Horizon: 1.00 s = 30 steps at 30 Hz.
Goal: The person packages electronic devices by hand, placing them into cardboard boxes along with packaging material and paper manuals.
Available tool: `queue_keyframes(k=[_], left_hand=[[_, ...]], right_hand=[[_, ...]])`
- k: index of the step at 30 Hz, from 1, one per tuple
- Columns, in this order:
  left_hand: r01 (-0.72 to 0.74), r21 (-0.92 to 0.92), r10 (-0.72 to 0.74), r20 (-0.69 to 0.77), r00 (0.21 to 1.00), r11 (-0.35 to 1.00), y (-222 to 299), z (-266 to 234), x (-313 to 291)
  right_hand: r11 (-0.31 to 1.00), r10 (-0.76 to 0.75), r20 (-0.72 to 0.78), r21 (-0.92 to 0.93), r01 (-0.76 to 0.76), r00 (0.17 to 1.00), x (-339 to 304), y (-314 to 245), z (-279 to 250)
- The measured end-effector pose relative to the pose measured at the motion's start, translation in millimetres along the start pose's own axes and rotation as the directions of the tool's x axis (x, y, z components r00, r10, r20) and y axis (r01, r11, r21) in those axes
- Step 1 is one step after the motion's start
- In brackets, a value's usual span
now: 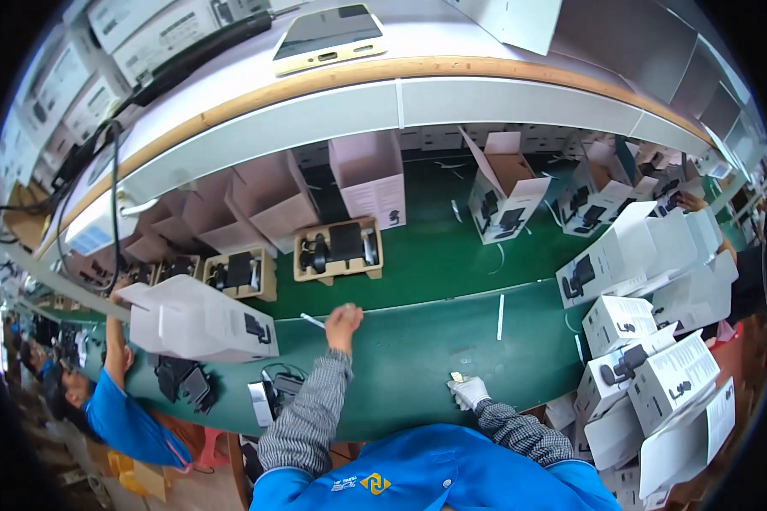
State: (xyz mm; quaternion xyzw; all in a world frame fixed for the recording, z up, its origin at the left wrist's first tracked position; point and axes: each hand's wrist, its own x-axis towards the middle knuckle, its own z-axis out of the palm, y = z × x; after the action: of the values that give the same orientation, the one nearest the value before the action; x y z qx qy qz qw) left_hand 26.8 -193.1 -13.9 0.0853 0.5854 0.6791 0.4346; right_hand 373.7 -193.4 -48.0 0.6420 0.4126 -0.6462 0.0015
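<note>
My left hand [344, 327], bare below a grey knit sleeve, reaches over the green bench with its fingers curled closed. A thin white strip [313, 320] shows just left of it; whether the fingers touch it I cannot tell. Nearer my body on the right, my right hand [469, 393] wears a white glove and is low over the bench, its fingers drawn together. Something small and pale shows at its fingertips, too small to name. Beyond my left hand, a cardboard tray [377, 271] holds black device parts. Left of my forearm lies a black and silver device [262, 404].
Open white boxes [507, 192] line the far side, with a tall white box [198, 322] at left. More boxes [673, 375] are piled right. A raised shelf [332, 106] bears a yellow phone [329, 39]. Co-workers [132, 409] are at both sides.
</note>
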Motion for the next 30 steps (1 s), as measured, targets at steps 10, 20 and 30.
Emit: queue_keyframes(k=[10, 20, 30], left_hand=[[0.384, -0.168, -0.416, -0.240, 0.877, 0.908, 21, 73, 124], [0.380, -0.251, -0.387, 0.025, 0.922, 0.890, -5, 68, 47], [0.428, -0.198, -0.408, 0.134, 0.903, 0.882, -63, 132, -71]], right_hand=[[0.986, 0.080, -0.028, 0.146, -0.075, 0.996, 9, -22, 24], [0.956, -0.022, -0.053, 0.291, 0.037, 0.998, 11, -48, 4], [0.826, -0.445, -0.316, 0.216, 0.520, 0.838, 28, -168, -22]])
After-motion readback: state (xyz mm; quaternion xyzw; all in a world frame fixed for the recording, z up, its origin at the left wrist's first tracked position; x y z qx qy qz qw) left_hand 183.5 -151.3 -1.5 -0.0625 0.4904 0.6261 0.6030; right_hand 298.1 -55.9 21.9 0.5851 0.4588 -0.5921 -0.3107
